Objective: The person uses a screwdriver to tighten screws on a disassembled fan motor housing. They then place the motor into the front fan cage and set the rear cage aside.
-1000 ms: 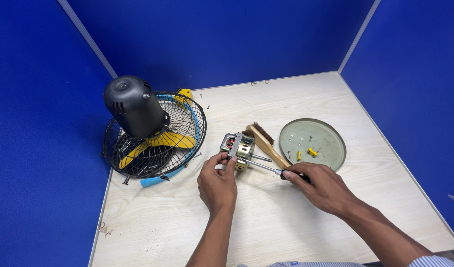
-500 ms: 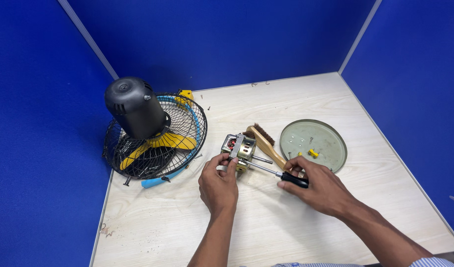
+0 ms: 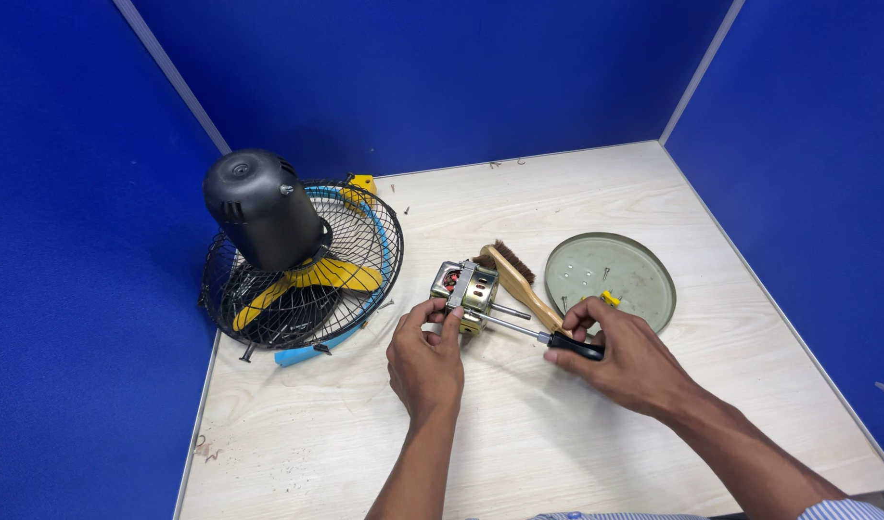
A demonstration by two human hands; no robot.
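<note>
Left hand grips the small electric motor from the near side, thumb and fingers closed on its metal frame, holding it on the bench. The motor sits near the bench centre, its shaft pointing right toward the round tray.

Right hand is closed around the black handle of a screwdriver; the steel shank runs left and slightly up, and its tip meets the motor housing at the lower right side (the exact contact point is too small to make out).

A wooden-handled wire brush lies diagonally just behind the motor and the screwdriver, bristles at its upper left end. The grey-green round tray lies flat to the right of the brush, just beyond the right hand's fingers, and holds a few small screws and a small yellow part.

A fan assembly lies at the left of the bench, well apart from both hands: a black wire guard lying grille-up, yellow blades inside it, a light blue rim piece along its edge, and a black motor cover resting on top.

Blue partition walls enclose the bench on three sides.
</note>
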